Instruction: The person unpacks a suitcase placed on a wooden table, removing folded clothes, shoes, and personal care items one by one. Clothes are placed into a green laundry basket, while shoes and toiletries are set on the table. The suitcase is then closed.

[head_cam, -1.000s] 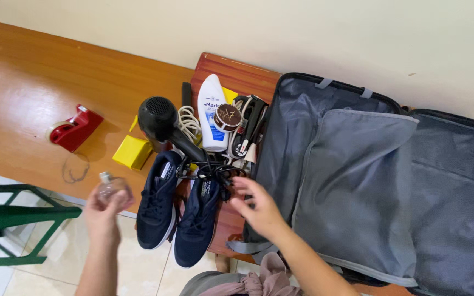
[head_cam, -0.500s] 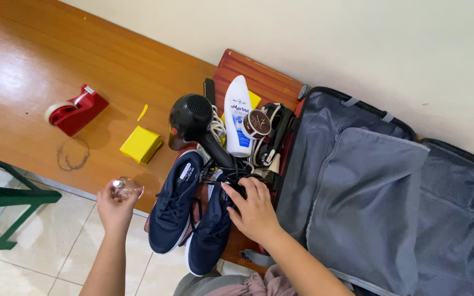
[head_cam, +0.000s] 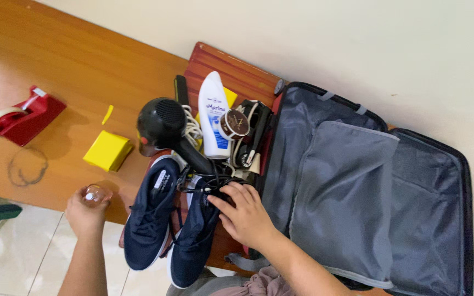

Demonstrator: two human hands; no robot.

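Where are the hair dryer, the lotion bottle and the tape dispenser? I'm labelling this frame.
hair dryer (head_cam: 161,121), head view, on its round black body.
lotion bottle (head_cam: 213,112), head view, on its white middle.
tape dispenser (head_cam: 26,116), head view, on its red body.

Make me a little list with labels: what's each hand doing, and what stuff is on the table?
left hand: holds a small clear bottle
right hand: rests on the black cord above the navy shoes
hair dryer: black, lying beside a white lotion bottle
suitcase: open, grey lining
table: wooden, with a red tape dispenser and a yellow box
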